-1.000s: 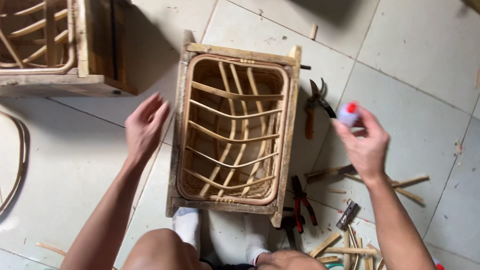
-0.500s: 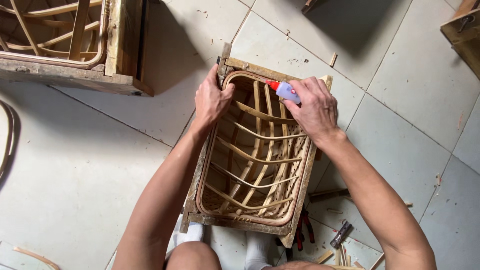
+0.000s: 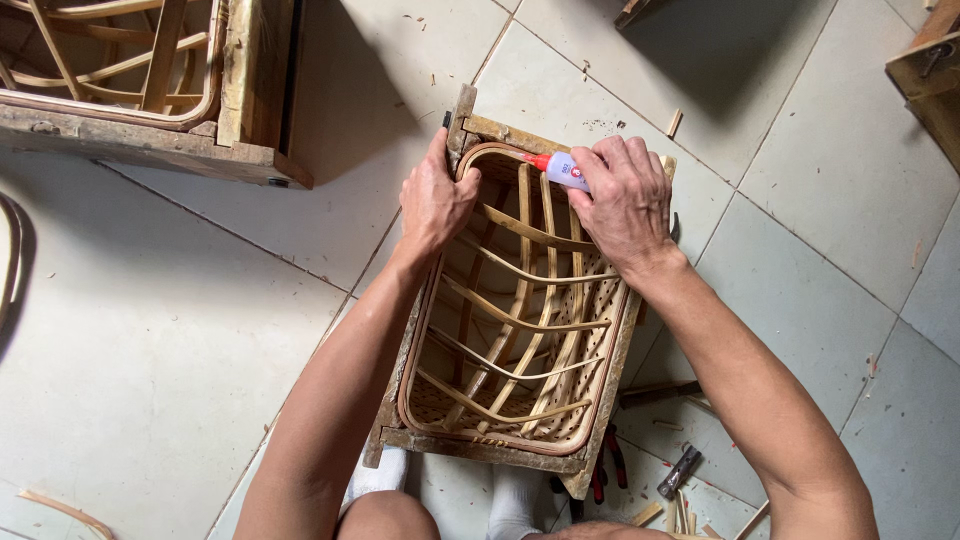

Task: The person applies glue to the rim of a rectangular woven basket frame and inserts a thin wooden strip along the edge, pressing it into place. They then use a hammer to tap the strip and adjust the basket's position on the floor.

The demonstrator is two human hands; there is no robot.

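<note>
A wooden frame with curved rattan strips (image 3: 505, 330) stands on the tiled floor between my legs. My left hand (image 3: 435, 200) grips its far left corner, fingers wrapped over the rim. My right hand (image 3: 625, 200) holds a small white glue bottle with a red tip (image 3: 555, 168), the tip pointing left along the frame's far top edge. The bottle's body is mostly hidden in my fingers.
A second, larger rattan and wood frame (image 3: 150, 90) lies at the top left. Red-handled pliers (image 3: 605, 470), a small metal tool (image 3: 680, 470) and wood scraps lie to the right of the frame near my knee. Another wooden piece (image 3: 930, 80) sits at the top right.
A second ago my hands were apart beside the frame, the right one raised with the bottle. Both have moved onto the frame's far edge, and the bottle's tip now lies closer to the rim.
</note>
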